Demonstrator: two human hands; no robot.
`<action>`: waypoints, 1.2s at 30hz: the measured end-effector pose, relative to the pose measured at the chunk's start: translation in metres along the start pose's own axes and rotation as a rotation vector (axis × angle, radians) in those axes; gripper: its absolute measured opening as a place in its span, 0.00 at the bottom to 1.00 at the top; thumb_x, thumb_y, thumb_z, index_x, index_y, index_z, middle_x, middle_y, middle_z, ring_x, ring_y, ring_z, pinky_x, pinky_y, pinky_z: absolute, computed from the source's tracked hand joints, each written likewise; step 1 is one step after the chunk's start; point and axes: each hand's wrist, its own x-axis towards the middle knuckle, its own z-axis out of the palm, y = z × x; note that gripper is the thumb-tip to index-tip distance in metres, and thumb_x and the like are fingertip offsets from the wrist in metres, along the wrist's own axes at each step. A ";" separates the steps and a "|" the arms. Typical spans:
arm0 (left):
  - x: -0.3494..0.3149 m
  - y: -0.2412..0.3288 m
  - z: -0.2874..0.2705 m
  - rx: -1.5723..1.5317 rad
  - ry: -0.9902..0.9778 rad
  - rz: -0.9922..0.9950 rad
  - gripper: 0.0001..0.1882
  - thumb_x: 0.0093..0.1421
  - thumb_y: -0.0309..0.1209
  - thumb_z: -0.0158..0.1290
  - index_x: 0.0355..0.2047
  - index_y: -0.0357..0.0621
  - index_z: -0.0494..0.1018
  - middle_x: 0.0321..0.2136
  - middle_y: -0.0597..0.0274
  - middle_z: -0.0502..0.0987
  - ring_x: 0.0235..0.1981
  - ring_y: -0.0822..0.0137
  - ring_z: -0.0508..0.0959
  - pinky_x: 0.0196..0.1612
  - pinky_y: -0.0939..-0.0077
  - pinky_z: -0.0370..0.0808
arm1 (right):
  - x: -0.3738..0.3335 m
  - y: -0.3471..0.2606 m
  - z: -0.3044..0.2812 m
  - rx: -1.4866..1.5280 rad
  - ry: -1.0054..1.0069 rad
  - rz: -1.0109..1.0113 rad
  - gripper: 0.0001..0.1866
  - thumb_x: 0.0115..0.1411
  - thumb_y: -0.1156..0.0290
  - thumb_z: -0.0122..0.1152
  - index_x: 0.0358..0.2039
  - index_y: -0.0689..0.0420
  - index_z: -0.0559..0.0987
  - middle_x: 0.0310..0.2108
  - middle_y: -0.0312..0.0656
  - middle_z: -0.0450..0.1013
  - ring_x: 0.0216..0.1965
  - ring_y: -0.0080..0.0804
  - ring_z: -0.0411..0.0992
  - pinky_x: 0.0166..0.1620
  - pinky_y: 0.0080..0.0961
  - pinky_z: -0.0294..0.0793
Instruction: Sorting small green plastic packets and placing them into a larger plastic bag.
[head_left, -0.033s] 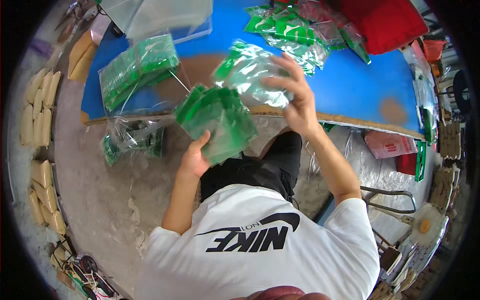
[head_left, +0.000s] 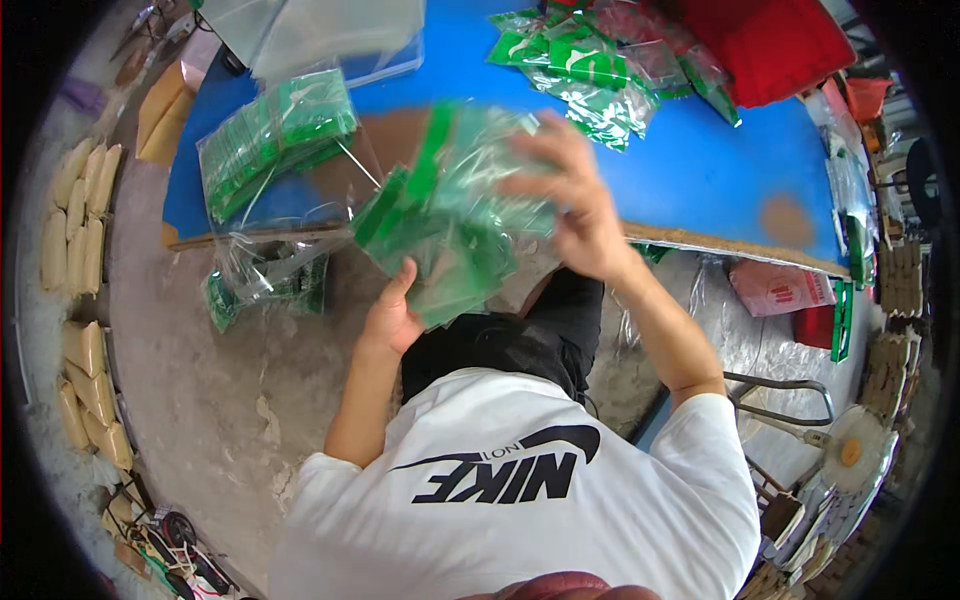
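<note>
From the head view: the left hand [head_left: 393, 318] has its grip clamped on a fanned stack of green-and-clear bags [head_left: 458, 268], held over the near edge of the worktop [head_left: 720, 190], above the lap. Green ends point up-left, and the long axis slants down-right. The right hand [head_left: 588, 222] is blurry over a loose bag [head_left: 475, 155], so can't tell if that grip is pinched; the bag's green strip runs steeply along its left side. Clear wrap holds a bundle of green packets [head_left: 285, 135] on the left; blue surface stretches off to the right.
</note>
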 end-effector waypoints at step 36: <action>-0.004 -0.002 0.029 -0.003 -0.006 0.041 0.29 0.54 0.23 0.63 0.57 0.42 0.69 0.51 0.61 0.75 0.53 0.61 0.75 0.59 0.59 0.72 | 0.057 0.096 -0.052 0.117 0.389 0.653 0.10 0.63 0.75 0.52 0.41 0.62 0.79 0.40 0.42 0.79 0.42 0.32 0.76 0.46 0.30 0.74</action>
